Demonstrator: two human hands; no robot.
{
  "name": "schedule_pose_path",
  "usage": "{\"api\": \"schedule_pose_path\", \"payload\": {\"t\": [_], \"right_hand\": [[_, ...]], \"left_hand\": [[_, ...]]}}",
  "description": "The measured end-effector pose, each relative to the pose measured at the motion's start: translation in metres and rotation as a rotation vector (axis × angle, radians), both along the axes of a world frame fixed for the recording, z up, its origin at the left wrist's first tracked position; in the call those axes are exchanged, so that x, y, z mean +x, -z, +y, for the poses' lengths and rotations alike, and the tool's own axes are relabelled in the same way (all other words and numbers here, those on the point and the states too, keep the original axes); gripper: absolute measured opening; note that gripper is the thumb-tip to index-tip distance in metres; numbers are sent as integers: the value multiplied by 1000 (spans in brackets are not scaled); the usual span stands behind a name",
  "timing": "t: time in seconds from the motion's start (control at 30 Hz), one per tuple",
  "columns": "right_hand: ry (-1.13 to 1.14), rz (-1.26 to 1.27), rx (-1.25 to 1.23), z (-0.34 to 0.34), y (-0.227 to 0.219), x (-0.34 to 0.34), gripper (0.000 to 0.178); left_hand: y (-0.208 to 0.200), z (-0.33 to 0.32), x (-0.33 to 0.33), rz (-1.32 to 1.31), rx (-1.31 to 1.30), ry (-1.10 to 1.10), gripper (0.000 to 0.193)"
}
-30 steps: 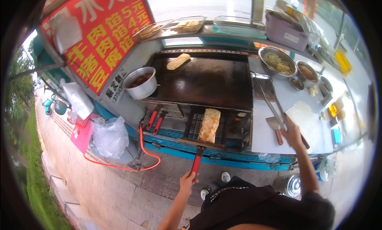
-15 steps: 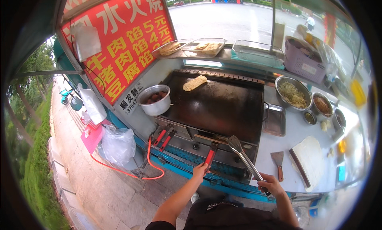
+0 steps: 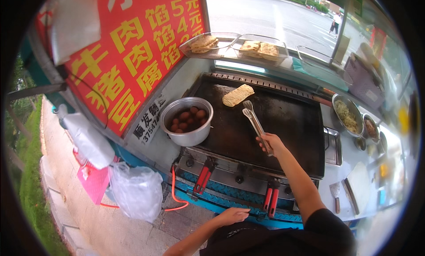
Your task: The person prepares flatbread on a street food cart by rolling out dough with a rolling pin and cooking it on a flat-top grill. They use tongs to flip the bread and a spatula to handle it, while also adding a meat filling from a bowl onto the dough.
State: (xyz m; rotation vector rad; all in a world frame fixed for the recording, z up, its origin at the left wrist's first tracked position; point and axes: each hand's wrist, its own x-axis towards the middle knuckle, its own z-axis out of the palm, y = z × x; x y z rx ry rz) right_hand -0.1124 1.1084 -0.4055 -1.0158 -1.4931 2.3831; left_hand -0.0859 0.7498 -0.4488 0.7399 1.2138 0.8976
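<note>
My right hand [image 3: 271, 143] grips a pair of metal tongs [image 3: 254, 121] and reaches over the black griddle [image 3: 287, 123]. The tong tips hover just right of a folded golden flatbread [image 3: 237, 95] lying near the griddle's far edge. My left hand [image 3: 232, 215] rests low at the cart's blue front edge, fingers spread, holding nothing. Two red-handled drawers [image 3: 271, 199] sit shut under the griddle.
A steel pot of brown eggs [image 3: 186, 120] stands left of the griddle. Glass trays of cooked flatbreads [image 3: 259, 48] line the back shelf. Bowls of filling [image 3: 346, 115], a scraper [image 3: 335, 195] and a white board [image 3: 359, 185] lie to the right. Plastic bags [image 3: 135, 189] hang at the left.
My right hand lifted the tongs from the counter and reached to the flatbread on the griddle. My left hand let go of the red drawer handle; the drawer is pushed in.
</note>
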Motion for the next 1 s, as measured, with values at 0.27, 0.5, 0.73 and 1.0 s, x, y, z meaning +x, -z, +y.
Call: {"api": "schedule_pose_path", "payload": {"t": [0.27,0.5,0.73,1.0], "right_hand": [[188,50,-38,26,38,-160,25],[129,-56,91,-20,-48,-46,44],[-4,-38,318,-42,-247,69,49],[-132,-347,915,65,-394,-130,31]], "left_hand": [[-17,-103,-125,-147,-136,-362,42],[-37,-98,-179,15,-38,-239,40],[-3,-96,-188,-77,12,-221,49],[-4,-88,-209,-94,22,-134,47]]}}
